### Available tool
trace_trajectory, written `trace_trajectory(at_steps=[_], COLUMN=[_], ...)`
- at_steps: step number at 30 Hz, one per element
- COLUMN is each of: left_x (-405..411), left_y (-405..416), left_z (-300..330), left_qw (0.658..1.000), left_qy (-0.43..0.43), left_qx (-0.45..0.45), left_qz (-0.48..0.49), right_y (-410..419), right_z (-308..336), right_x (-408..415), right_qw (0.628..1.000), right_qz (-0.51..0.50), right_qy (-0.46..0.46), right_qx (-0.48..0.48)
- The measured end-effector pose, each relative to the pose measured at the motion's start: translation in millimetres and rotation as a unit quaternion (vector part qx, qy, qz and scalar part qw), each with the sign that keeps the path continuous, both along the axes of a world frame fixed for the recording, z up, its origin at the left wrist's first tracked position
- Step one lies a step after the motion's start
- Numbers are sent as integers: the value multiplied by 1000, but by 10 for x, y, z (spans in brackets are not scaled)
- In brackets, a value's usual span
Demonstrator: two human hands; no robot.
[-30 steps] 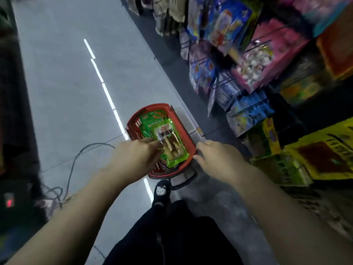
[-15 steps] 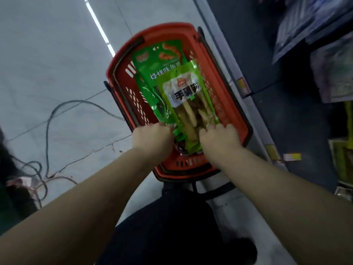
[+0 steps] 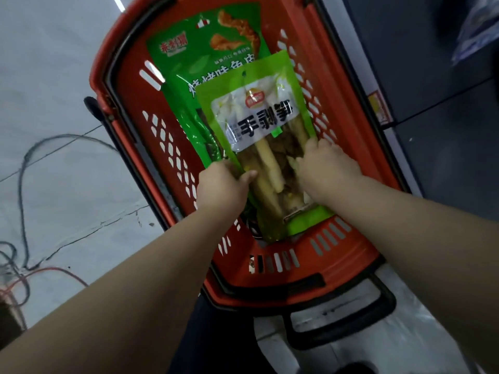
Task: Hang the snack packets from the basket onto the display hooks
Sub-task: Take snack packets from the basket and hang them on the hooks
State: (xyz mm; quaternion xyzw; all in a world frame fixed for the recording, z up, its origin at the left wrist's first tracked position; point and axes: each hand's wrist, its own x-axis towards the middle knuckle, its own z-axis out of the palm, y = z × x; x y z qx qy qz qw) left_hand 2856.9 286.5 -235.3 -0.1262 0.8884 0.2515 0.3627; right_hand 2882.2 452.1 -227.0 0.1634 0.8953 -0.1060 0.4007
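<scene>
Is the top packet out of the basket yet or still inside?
Still inside. The top packet lies flat on another packet within the basket rim; left hand and right hand grip its lower edges.

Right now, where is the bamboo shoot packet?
In the head view the bamboo shoot packet lies in the red basket, on top of the darker green packet, with the left hand and right hand holding its near end.
</scene>
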Motion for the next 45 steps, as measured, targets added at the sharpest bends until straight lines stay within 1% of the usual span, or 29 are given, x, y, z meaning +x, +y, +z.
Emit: trace_trajectory(at_steps=[2, 4, 7, 9, 11, 16, 18, 20, 23, 26, 29, 32, 35, 39, 41, 43, 45], left_x=[28, 22, -21, -27, 6, 83, 147, 132, 143, 101, 114, 168, 321, 771, 1133, 1556, 2041], left_y=[-69, -127, -121, -75, -31, -1, -45, -123, -277, -344, -290, -144, 40, 286, 405, 534, 675], left_z=[-3, -10, 30, 50, 77, 206, 341, 377, 667, 1207, 1932, 2812, 3843, 5296, 5988, 6637, 7197], left_qw=[999, 996, 986, 974, 963, 940, 935, 940, 959, 954, 932, 908, 880, 833, 811, 786, 755], left_qy=[7, -6, -69, -110, -130, -163, -162, -141, -66, 10, 75, 115, 161, 239, 268, 299, 322], left_qx=[5, 16, 64, 96, 112, 129, 139, 151, 164, 224, 306, 372, 432, 498, 519, 540, 566], left_qz=[38, 82, 134, 174, 207, 271, 283, 271, 223, 201, 180, 153, 112, 36, -5, -40, -73], right_y=[-11, -28, -38, -22, -1, -86, -158, -197, -200, -128, -20, 125, 296, 521, 601, 658, 715], right_z=[-24, -24, 9, 27, 33, 33, 143, 212, 541, 1149, 1905, 2850, 3894, 5393, 6115, 6797, 7372], right_x=[-40, -75, -99, -70, -10, 182, 310, 325, 412, 401, 397, 451, 685, 1302, 1771, 2301, 2885], right_qw=[993, 976, 942, 916, 907, 912, 894, 866, 832, 809, 798, 769, 736, 705, 691, 666, 649], right_qz=[-105, -191, -292, -352, -364, -330, -349, -379, -405, -412, -382, -372, -364, -339, -325, -314, -308], right_qy=[5, 31, 107, 115, 115, 160, 168, 168, 191, 244, 311, 373, 427, 506, 547, 592, 627], right_qx=[-59, -98, -126, -156, -177, -180, -226, -281, -327, -340, -346, -363, -379, -364, -344, -329, -302])
